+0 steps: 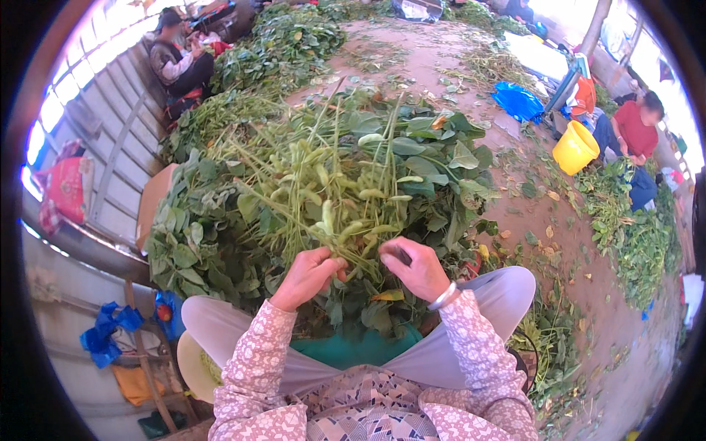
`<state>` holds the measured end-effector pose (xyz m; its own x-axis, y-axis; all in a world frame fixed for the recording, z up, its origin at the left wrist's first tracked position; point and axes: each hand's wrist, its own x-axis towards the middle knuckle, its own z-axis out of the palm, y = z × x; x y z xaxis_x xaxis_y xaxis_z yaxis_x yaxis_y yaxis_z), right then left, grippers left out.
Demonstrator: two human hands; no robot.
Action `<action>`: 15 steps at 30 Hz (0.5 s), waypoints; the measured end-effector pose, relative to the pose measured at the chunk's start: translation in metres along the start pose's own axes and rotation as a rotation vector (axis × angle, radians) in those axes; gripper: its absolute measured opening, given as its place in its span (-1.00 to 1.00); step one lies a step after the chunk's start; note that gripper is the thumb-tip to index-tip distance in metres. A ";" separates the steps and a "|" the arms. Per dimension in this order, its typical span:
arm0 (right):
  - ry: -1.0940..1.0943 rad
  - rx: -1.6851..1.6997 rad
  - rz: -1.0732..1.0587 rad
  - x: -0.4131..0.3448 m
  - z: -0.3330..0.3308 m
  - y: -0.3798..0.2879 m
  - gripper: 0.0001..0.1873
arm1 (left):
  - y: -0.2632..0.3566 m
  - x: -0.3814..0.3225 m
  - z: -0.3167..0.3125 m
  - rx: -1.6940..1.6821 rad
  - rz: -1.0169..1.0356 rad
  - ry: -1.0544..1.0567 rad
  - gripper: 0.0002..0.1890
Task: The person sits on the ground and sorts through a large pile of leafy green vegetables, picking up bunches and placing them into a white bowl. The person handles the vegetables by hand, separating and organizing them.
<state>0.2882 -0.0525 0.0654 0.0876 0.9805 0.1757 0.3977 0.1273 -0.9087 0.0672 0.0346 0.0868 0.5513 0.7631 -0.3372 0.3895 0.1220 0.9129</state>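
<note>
Before me lies a heap of cut soybean plants (441,143) with broad green leaves. Several plump green pods (328,216) hang on the stems at its near side. My left hand (311,275) pinches a podded stem between thumb and fingers. To its right, my right hand (416,268) is curled beside the same cluster of pods, thumb close to the fingertips. Whether it has a pod between them is hidden by the fingers. A silvery bracelet (443,296) circles my right wrist. Green cloth (358,350) lies between my bent knees.
A pale bucket (194,366) stands by my left knee. A cardboard box (154,204) borders the heap's left. Farther right are a yellow bucket (575,148), a blue plastic sheet (517,102) and a seated person (634,129) handling plants. Another person (179,66) sits upper left.
</note>
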 end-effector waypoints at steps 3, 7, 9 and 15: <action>0.002 0.082 0.061 0.024 0.027 0.012 -0.75 | -0.018 -0.026 -0.009 -0.010 0.118 -0.200 -0.74; -0.063 -0.013 0.120 0.042 0.046 0.070 -0.74 | -0.022 -0.061 -0.020 -0.270 0.057 -0.572 -0.75; -0.054 0.046 0.185 0.044 0.055 0.084 -0.73 | -0.040 -0.063 -0.022 -0.392 0.037 -0.579 -0.75; 0.241 0.078 0.147 0.015 0.051 0.028 -0.71 | -0.060 -0.027 -0.018 -1.033 0.007 -0.274 -0.69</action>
<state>0.2543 -0.0264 0.0229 0.3573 0.9267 0.1164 0.2938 0.0068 -0.9558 0.0157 0.0182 0.0455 0.7484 0.6127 -0.2540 -0.3570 0.6948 0.6244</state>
